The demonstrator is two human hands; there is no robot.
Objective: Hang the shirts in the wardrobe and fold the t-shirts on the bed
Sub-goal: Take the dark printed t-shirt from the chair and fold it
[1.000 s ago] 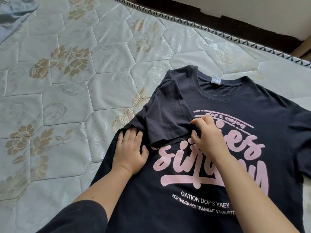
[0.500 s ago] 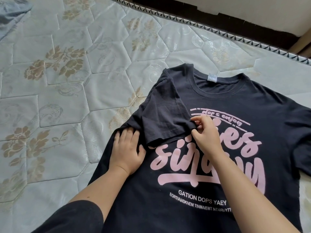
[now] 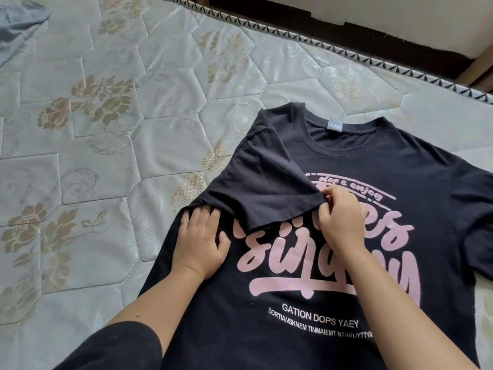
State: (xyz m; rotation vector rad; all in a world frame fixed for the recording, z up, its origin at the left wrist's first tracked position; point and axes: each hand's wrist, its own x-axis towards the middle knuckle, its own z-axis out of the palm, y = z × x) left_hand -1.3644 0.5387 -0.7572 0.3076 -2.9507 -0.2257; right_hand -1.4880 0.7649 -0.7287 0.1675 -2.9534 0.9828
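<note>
One black, soft-knit short-sleeved t-shirt (image 3: 416, 166) lies face up across the lower right of the frame on a pale, satin-sheened quilted mattress (image 3: 120, 156). The mattress is stitched into hexagon panels and woven with golden-brown flower sprays. The t-shirt's ribbed round neckline points toward the upper right, with one small white rectangular label (image 3: 334, 125) inside it. The chest carries thick, matte pink script lettering under a pink arc, and two lines of small white block text sit below that.

The shirt's one folded short sleeve (image 3: 266, 188) lies turned inward over the chest as a smooth, roughly triangular flap that covers part of the pink print. The other sleeve runs off the right edge of the frame.

Two bare hands are at work. The left hand (image 3: 201, 241), at lower centre, lies flat with its fingers straight and close together, pressing the shirt's body just beside the sleeve's lower corner. The right hand (image 3: 341, 222), right of centre, pinches the sleeve's hem corner between its fingertips and thumb. A black fabric cuff (image 3: 114, 348) covers the left upper arm at the bottom edge.

One crumpled grey-blue garment (image 3: 18, 20) lies in the upper left corner. A border tape with black triangles (image 3: 293, 36) edges the mattress along the top.
</note>
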